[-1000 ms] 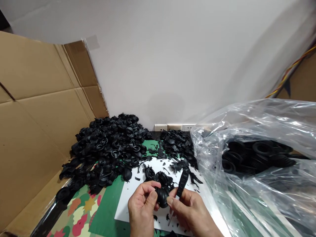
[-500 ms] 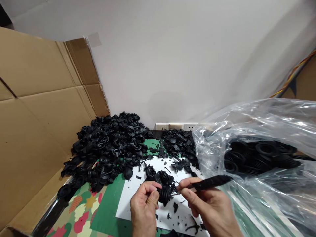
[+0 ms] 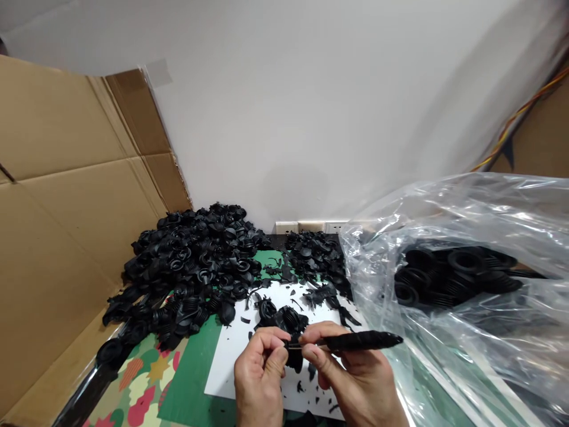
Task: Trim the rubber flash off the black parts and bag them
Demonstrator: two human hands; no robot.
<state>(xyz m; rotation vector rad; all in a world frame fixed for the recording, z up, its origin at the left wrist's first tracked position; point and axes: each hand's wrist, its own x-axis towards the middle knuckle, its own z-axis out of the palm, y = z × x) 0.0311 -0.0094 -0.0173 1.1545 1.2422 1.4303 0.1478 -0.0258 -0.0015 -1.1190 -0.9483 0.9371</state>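
My left hand (image 3: 261,370) pinches a small black ribbed rubber boot (image 3: 294,357) between thumb and fingers, over the white sheet (image 3: 222,372). In my right hand (image 3: 351,370) is a slim metal tool with a black wrapped handle (image 3: 362,340), held like a pen and pointing left. Its thin metal end reaches the boot; fingers hide part of the contact, and I cannot tell the tool's exact kind. Just beyond my fingertips, more black rubber parts (image 3: 291,318) lie on the sheet, with small black scraps around.
A large heap of black rubber parts (image 3: 195,255) rises at left beside a cardboard wall (image 3: 71,178). Black trimmings (image 3: 317,252) are piled at the back, below wall sockets (image 3: 311,226). On the right, a clear plastic bag (image 3: 373,267) holds black ringed parts (image 3: 462,261).
My right hand has moved left, bringing the tool's metal end across the boot and its fingertips close to my left hand. The handle now lies more level. The view has shifted slightly.
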